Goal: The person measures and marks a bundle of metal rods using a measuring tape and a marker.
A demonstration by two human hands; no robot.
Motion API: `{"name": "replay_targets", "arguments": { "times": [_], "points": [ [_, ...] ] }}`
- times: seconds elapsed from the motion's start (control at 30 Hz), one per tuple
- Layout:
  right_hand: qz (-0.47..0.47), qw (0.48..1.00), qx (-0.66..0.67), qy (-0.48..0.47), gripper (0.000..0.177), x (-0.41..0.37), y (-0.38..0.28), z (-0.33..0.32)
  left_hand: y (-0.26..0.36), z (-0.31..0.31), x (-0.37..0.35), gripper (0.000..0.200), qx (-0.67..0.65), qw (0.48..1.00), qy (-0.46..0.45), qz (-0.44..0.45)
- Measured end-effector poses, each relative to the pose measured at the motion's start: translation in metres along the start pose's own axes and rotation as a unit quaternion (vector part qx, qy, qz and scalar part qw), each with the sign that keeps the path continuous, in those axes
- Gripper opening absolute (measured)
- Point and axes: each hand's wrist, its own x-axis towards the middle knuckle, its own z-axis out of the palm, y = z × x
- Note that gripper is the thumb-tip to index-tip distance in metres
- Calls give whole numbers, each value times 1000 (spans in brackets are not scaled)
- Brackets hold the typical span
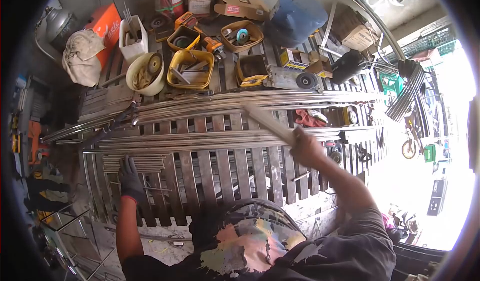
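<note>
The short rods [154, 162] lie in a neat row on the left part of the slatted table [187, 178], close side by side, running left to right across the slats; they are slim, straight and seemingly of much the same length, with a dull silvery sheen that turns brownish in places and ends that almost line up on the right; the left hand [131, 181], in a dark grey glove with a red cuff, rests on them, its fingers stretched out and laid over the rods rather than curled round them; a thin loose rod [158, 189] lies apart, just to the right of that hand; the right hand [307, 148], bare, has its fingers closed round one end of a pale bar [270, 124], which slants up and to the left, its far end showing against the long tubes [210, 101]; the bar looks straight, narrow and flat, beige to grey, but it is blurred, so I cannot tell its material; more long tubes, bright and shiny, stretch across the table just beyond the short rods; a red cloth [306, 117] lies beyond the right hand, and a yellow tub [189, 84] of metal pieces stands farther back.
</note>
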Motion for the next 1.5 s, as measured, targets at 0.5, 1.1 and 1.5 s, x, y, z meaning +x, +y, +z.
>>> {"name": "replay_targets", "arguments": {
  "times": [0.5,1.1,1.5],
  "points": [
    [-13,841,-470,269,32,368,12,-370,-11,31,10,97,-154,986,57,1],
    [-49,793,-450,408,48,57,5,-250,-24,50,12,123,-81,994,59,36],
    [-28,994,40,-101,69,-167,104,-11,-36,5,4,85,-28,971,206,114]
  ]
}}
